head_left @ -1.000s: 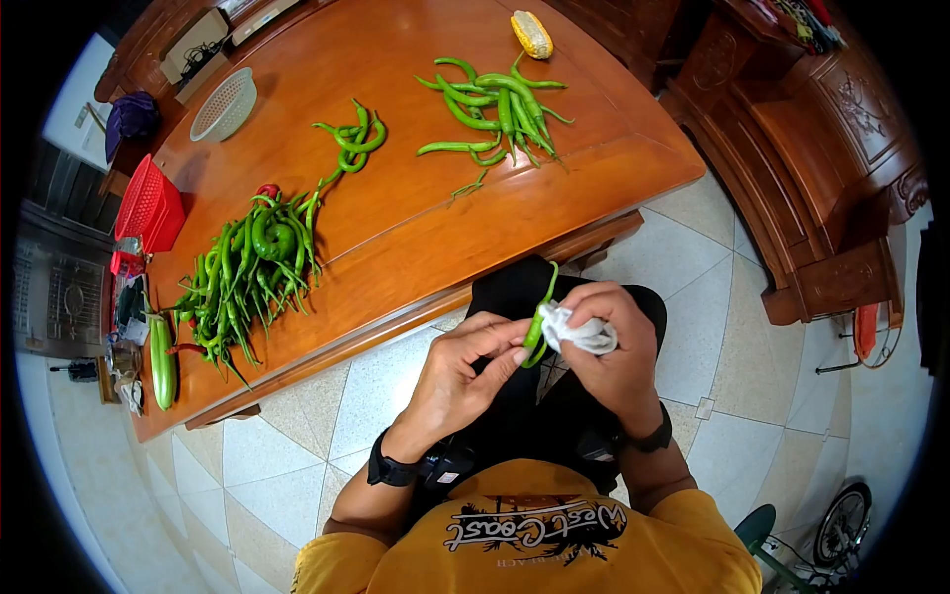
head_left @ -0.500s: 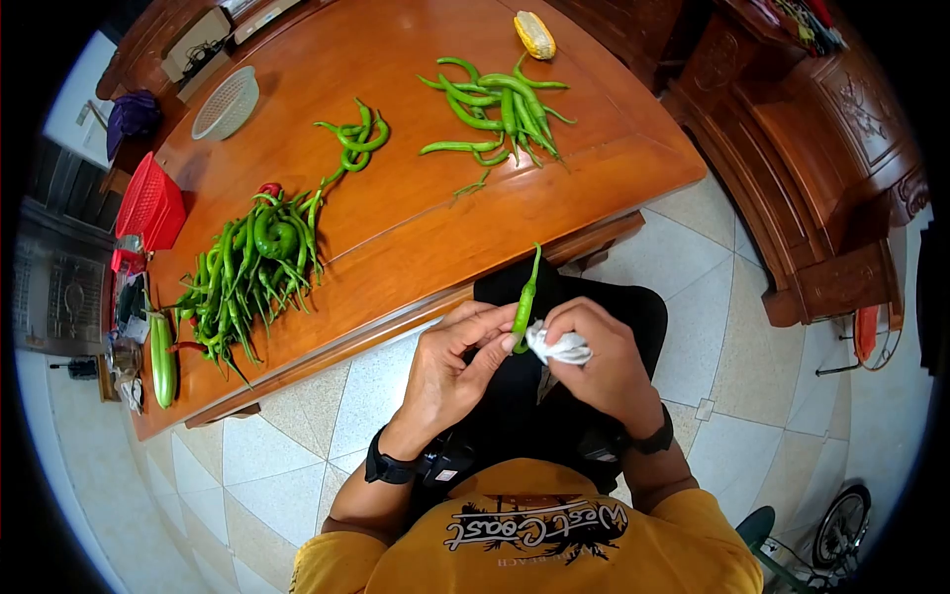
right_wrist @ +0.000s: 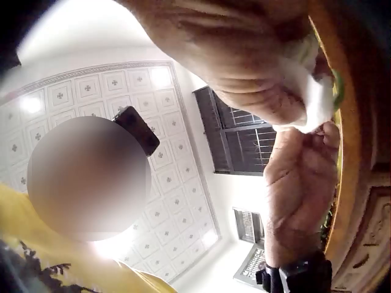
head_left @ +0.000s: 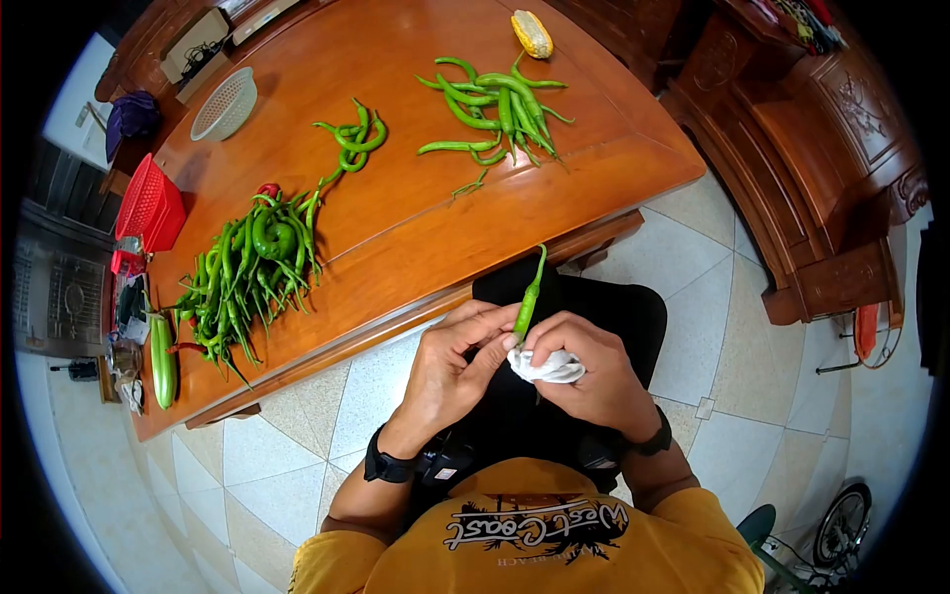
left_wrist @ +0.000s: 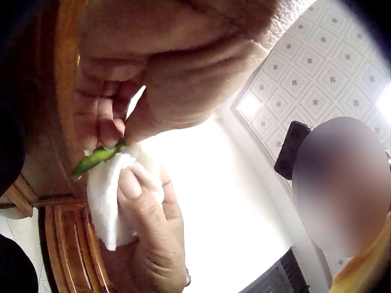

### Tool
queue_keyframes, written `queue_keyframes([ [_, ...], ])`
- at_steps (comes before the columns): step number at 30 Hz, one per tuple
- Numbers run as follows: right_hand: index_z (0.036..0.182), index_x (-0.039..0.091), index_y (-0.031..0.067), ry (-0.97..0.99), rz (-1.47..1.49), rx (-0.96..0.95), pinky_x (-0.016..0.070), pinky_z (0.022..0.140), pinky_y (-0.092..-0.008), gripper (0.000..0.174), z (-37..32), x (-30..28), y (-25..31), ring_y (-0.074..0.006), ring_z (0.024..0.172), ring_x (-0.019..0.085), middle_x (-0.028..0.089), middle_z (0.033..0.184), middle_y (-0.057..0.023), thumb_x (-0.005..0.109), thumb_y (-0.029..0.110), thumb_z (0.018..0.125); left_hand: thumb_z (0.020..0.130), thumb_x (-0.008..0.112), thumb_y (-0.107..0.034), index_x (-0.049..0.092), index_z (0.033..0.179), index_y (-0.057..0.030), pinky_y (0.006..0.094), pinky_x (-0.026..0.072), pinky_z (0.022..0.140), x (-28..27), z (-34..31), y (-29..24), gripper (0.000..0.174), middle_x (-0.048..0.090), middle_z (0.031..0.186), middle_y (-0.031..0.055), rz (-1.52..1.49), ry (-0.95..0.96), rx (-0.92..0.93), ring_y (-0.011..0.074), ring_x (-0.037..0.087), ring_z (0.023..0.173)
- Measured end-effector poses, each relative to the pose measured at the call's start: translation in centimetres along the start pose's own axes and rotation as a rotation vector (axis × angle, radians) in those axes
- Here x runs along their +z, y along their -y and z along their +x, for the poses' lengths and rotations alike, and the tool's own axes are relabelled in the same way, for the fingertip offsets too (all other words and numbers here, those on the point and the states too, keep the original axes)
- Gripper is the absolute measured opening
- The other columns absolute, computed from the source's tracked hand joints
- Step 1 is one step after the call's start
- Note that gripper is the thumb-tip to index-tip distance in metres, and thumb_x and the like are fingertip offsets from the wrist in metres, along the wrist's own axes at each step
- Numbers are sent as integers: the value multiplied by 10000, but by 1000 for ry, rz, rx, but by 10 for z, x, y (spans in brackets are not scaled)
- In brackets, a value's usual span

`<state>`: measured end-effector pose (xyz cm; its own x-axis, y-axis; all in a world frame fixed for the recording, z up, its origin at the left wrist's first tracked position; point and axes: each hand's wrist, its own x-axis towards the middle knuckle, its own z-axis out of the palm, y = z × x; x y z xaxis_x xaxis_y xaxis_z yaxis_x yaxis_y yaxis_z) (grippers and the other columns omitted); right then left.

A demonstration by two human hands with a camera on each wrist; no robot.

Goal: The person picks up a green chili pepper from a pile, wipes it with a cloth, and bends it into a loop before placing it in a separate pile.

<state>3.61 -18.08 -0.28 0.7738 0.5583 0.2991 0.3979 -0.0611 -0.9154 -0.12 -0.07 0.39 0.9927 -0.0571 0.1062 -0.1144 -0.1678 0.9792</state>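
Over the lap, my left hand (head_left: pixel 457 364) pinches a green chili pepper (head_left: pixel 528 302) between thumb and fingers near its lower end. The pepper's thin stem points up toward the table. My right hand (head_left: pixel 592 368) grips a bunched white cloth (head_left: pixel 550 366) right against the pepper's lower part. In the left wrist view, the cloth (left_wrist: pixel 105 195) lies along the pepper (left_wrist: pixel 96 160), with the right thumb pressed on it. From the right wrist, the cloth (right_wrist: pixel 319 104) shows beneath the right hand, and a bit of green sticks out beyond it.
On the wooden table (head_left: pixel 416 228) lie a large heap of green peppers (head_left: pixel 259 259), a small group (head_left: pixel 358 139) and another pile (head_left: pixel 505 104). A corn cob (head_left: pixel 532 36), a pale basket (head_left: pixel 224 105), a red basket (head_left: pixel 150 206) and a long green vegetable (head_left: pixel 162 361) are also there.
The pepper has shifted left and turned more upright in the left hand. The right hand with the cloth has moved left and down along it, to its lower end.
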Motion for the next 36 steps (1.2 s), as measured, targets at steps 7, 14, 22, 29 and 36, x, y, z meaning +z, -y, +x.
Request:
queue_keyframes([
  [7,883,541,33,-307,-90,-68,485,721,-284,292,6,-7,-11,-216,809,616,601,916,-106,694,-83,663,862,621,-11,636,1119,14,265,479,749,0,-3,1,258,614,917,110,-15,93,-45,183,591,823],
  [14,883,543,33,-112,-30,-41,483,723,-290,280,3,-5,-5,-233,817,613,596,918,-108,700,-68,674,868,619,-11,633,1124,19,259,486,755,0,-1,-2,258,611,923,105,-6,27,-18,169,593,833],
  [22,893,530,39,-31,-138,31,488,734,-312,276,-2,-6,-8,-273,844,613,586,917,-115,678,-67,685,892,596,-20,613,1155,23,243,502,755,-2,-4,3,267,590,963,88,-167,-37,-64,133,590,842],
  [29,886,540,34,-155,-70,9,489,732,-306,279,-2,-9,-8,-258,847,620,596,917,-114,673,-78,669,898,588,-18,606,1173,9,232,506,736,-3,-4,3,277,577,967,75,-199,-22,-84,121,588,833],
  [36,871,549,38,-141,-21,-9,490,720,-289,274,0,-1,-2,-236,822,619,599,924,-106,696,-77,671,833,656,19,606,1187,-11,225,486,759,3,-6,0,359,568,988,79,-133,66,-40,105,570,819],
])
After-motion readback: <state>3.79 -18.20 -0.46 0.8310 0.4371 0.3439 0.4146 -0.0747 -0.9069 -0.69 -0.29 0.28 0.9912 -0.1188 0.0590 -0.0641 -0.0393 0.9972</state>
